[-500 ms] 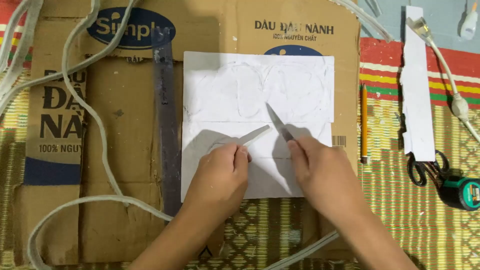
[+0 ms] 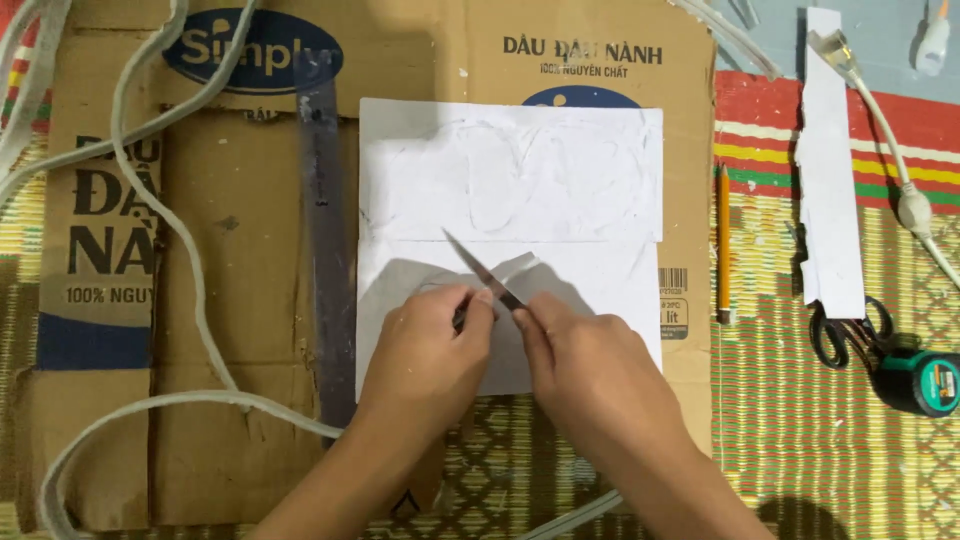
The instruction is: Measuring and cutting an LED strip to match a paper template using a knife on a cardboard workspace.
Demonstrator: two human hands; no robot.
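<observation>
- One flat brown cardboard sheet (image 2: 250, 300) lies on a woven striped mat (image 2: 830, 460).
- One white paper sheet (image 2: 510, 180) lies on the cardboard, toward its right side.
- Two hands are at the bottom edge of the paper, close together.
- The left hand (image 2: 425, 365) has its fingers curled tight, pinching a small curled strip of the paper (image 2: 520, 268) and something thin I cannot make out.
- The right hand (image 2: 590, 375) is closed around one thin silver knife blade (image 2: 478, 268). The blade points up and left, and its tip rests on the paper.
- One long dark metal ruler (image 2: 325, 250) lies on the cardboard, touching the paper's left edge.
- One thick white cable (image 2: 150, 250) loops over the cardboard, left of the paper.
- One yellow pencil (image 2: 723, 245) lies just right of the cardboard.
- One long white paper strip (image 2: 830, 170) lies farther right of the paper, on the mat.
- One pair of black-handled scissors (image 2: 845, 335) sits under that strip's bottom end.
- One green and black tape measure (image 2: 925, 382) sits beside the scissors.
</observation>
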